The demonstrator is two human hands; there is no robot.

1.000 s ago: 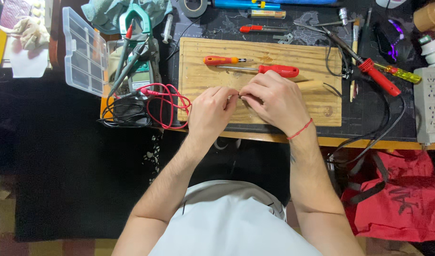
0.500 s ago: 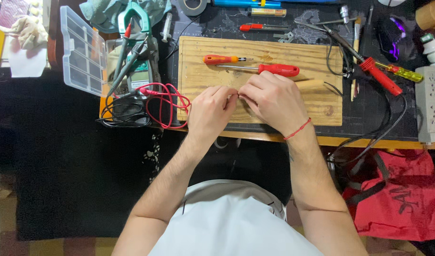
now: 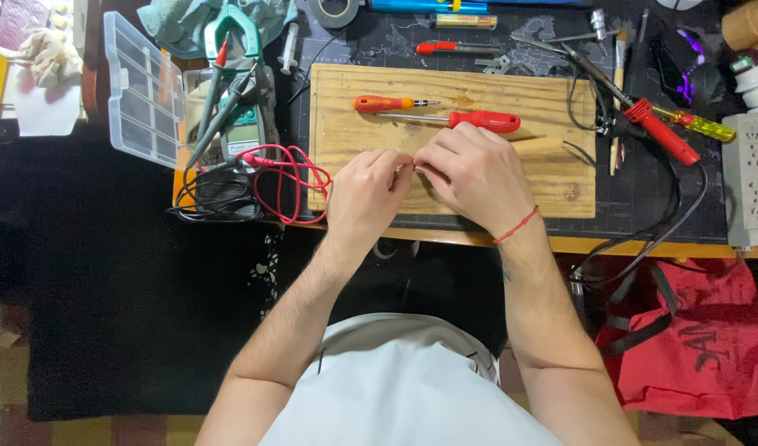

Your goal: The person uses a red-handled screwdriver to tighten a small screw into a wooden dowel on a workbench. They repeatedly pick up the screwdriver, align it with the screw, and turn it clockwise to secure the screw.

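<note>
My left hand (image 3: 366,194) and my right hand (image 3: 470,177) meet fingertip to fingertip over the near part of a wooden board (image 3: 552,177). Both pinch something small and thin between them; what it is stays hidden by my fingers. A red cord circles my right wrist. Just beyond my hands on the board lie a red-handled screwdriver (image 3: 478,120) and a smaller orange-handled one (image 3: 387,103).
Red and black test leads (image 3: 284,177) coil left of the board beside a green meter (image 3: 242,107) and a clear compartment box (image 3: 143,91). A red-handled tool (image 3: 660,132), cables and a power strip (image 3: 746,177) lie right. A red bag (image 3: 701,347) sits below the desk edge.
</note>
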